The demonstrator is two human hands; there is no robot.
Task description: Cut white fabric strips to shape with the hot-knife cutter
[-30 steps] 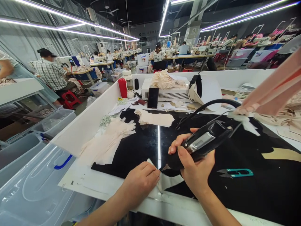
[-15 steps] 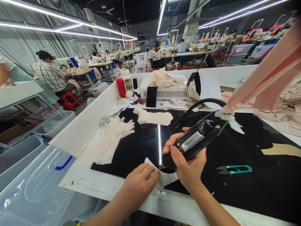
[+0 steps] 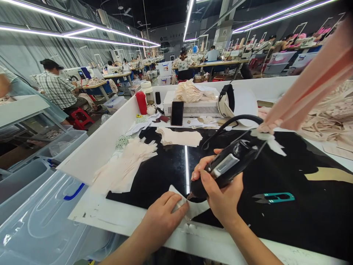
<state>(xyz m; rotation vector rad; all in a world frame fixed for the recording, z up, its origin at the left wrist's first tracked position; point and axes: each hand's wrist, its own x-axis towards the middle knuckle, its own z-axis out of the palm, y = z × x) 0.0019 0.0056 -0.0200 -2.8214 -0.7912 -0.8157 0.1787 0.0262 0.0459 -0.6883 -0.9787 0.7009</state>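
Note:
My right hand (image 3: 224,197) is wrapped round a black corded handheld tool (image 3: 226,161) with a silver plate on its body. The tool tilts down to the left, and its metal tip meets a small pale fabric piece (image 3: 198,208) at the table's front edge. Close to that tip, my left hand (image 3: 164,215) has its thumb and fingers closed on the fabric's left part, pressing it to the table. Peach cloth strips (image 3: 296,97) are tied to the tool's rear end and run up to the right. Part of the fabric is hidden behind both hands.
Teal thread snips (image 3: 275,198) lie right of the tool on the black mat (image 3: 264,224). Fabric stacks (image 3: 180,137) and a loose pale pile (image 3: 132,165) are beyond and left. A phone (image 3: 177,113) leans against a white vented box (image 3: 201,109). Plastic bins (image 3: 41,221) stand at left.
Very little differs. The tool's tip has shifted slightly to the right along the fabric, while both hands keep their hold. The whole view has moved a touch.

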